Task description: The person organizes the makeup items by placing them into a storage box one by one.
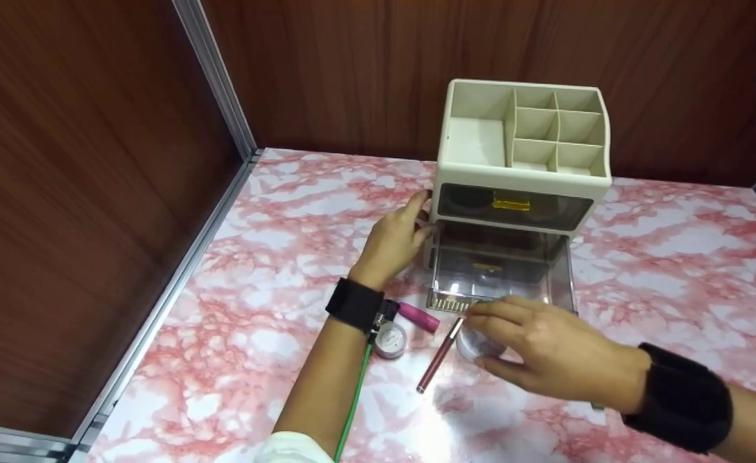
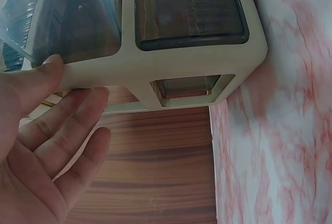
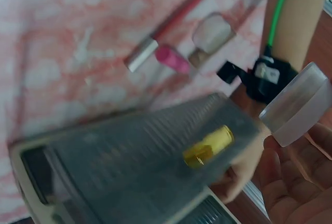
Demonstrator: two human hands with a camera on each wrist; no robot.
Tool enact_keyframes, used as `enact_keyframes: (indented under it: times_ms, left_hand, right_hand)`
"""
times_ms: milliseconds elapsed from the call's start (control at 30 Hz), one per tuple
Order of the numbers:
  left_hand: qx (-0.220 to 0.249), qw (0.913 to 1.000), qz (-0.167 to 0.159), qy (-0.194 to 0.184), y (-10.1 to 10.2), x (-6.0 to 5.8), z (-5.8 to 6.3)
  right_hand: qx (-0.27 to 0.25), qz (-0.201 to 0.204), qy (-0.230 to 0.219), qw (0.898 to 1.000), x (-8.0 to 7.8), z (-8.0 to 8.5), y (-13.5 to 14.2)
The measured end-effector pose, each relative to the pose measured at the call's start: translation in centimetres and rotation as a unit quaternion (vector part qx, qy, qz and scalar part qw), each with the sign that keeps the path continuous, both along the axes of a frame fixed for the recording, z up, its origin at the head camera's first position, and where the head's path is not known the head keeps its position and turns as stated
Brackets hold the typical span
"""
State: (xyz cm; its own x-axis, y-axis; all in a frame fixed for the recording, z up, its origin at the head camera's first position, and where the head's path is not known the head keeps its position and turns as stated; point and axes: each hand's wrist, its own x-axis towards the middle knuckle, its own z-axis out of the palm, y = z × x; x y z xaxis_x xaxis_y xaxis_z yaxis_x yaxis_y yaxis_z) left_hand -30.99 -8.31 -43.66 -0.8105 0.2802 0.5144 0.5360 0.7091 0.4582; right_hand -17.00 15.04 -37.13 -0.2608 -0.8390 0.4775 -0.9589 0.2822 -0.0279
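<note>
My right hand [image 1: 545,350] grips a round clear jar [image 3: 298,105] between thumb and fingers, just in front of the pulled-out clear drawer [image 1: 567,283] of a cream organizer [image 1: 522,177]. The jar is partly hidden by that hand in the head view. At the organizer's left front edge, my left hand [image 1: 391,241] touches the frame. Its thumb lies at the front frame and its extended fingers rest against the side, as the left wrist view shows.
A pink tube [image 1: 420,317], a small round container [image 1: 391,340] and a slim dark red tube with a silver end [image 1: 440,355] lie before the drawer. Divided compartments top the organizer. Brown wood panels [image 1: 365,71] rise behind and left of the pink marbled table [image 1: 224,321].
</note>
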Motion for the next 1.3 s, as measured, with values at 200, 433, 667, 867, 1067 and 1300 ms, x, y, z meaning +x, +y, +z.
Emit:
enact_keyframes:
  times_ms: [200,433,667,867,1067,1300]
  left_hand:
    - [-0.009,0.9999,0.002,0.005,0.1,0.0,0.0]
    - [0.004,0.9999,-0.011,-0.003,0.2,-0.1,0.1]
    - [0.003,0.9999,-0.004,-0.011,0.4,-0.1,0.1]
    - [-0.006,0.9999,0.004,-0.007,0.4,-0.1,0.0]
    - [-0.009,0.9999,0.005,-0.006,0.2,0.0,0.1]
    - [-0.008,0.9999,0.008,-0.005,0.0,0.0,0.1]
  right_hand:
    - [-0.005,-0.005,0.0,1.0,-1.2,2.4,-0.6]
    - [0.004,-0.026,0.006,1.0,-3.0,3.8,-0.8]
    - [0.023,-0.067,-0.009,0.997,-4.7,3.8,-1.3]
    - [0.057,-0.119,-0.063,0.989,-6.0,2.8,-1.8]
    - [0.063,-0.134,-0.071,0.986,-7.1,1.8,-2.8]
    - [0.105,-0.2,-0.147,0.963,-7.7,0.8,-3.9]
